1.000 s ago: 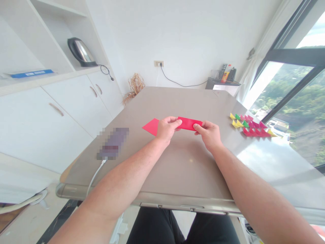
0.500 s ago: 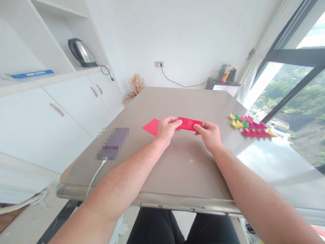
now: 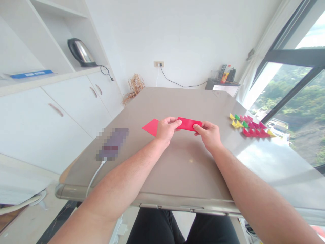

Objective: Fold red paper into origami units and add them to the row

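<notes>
Between my two hands is a folded strip of red paper, held just above the table. My left hand pinches its left end, thumb on top. At the right end, my right hand grips it between thumb and fingers. A flat red sheet of paper lies on the table to the left, partly hidden behind my left hand. Off to the right stand rows of small folded paper boats in red, pink, yellow and green.
The grey-brown table spreads out before me. A pixelated dark phone-like thing lies at its left with a white cable plugged in. An electric kettle stands on the shelf at left; windows are on the right.
</notes>
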Available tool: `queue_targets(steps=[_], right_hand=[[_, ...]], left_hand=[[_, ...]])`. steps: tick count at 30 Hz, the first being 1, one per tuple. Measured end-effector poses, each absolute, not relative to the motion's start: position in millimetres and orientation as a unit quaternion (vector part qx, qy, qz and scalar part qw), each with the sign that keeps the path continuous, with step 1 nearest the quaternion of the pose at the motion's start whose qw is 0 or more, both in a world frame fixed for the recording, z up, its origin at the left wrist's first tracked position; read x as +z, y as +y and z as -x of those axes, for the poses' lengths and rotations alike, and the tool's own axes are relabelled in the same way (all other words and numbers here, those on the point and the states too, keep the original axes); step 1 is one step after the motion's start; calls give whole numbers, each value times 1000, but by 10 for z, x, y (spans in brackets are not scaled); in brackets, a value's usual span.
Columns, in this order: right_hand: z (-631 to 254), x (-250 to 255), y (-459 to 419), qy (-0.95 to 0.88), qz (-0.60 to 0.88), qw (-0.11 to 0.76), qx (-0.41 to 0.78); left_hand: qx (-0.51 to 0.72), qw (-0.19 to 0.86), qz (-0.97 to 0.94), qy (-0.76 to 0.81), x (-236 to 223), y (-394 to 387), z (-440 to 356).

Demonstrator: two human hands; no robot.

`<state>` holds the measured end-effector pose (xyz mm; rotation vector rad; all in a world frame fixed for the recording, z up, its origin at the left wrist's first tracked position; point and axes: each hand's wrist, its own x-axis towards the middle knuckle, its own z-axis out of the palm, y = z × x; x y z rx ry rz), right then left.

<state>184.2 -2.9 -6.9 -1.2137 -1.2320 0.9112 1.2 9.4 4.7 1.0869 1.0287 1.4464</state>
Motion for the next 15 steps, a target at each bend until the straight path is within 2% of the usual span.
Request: queue_targets(steps=[15], right_hand=[[-1846,-77,-23,-528,523,553,376]], left_hand=[[597,509,-448,429,58,81,-14]])
